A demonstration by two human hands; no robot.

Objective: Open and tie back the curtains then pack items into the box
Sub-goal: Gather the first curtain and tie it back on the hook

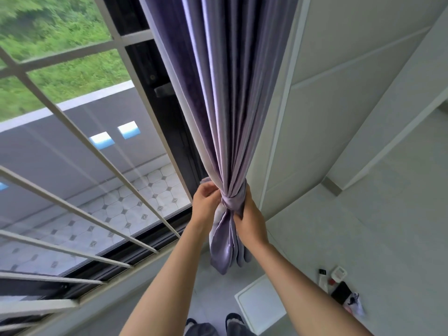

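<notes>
A purple curtain [218, 98] hangs gathered at the right edge of the window, cinched into a knot [230, 202] near its lower end. My left hand [204, 204] grips the fabric on the knot's left side. On the right side, my right hand [252, 221] holds the knot and the tail just below it. The curtain's tail [225, 248] droops beneath both hands. A white box [261, 306] lies on the floor below, to the right of my feet.
A window with white bars [80, 139] fills the left, with a balcony floor beyond. The white wall [339, 117] stands right of the curtain. Several small items [339, 287], including a dark phone-like slab and a white tube, lie on the floor beside the box.
</notes>
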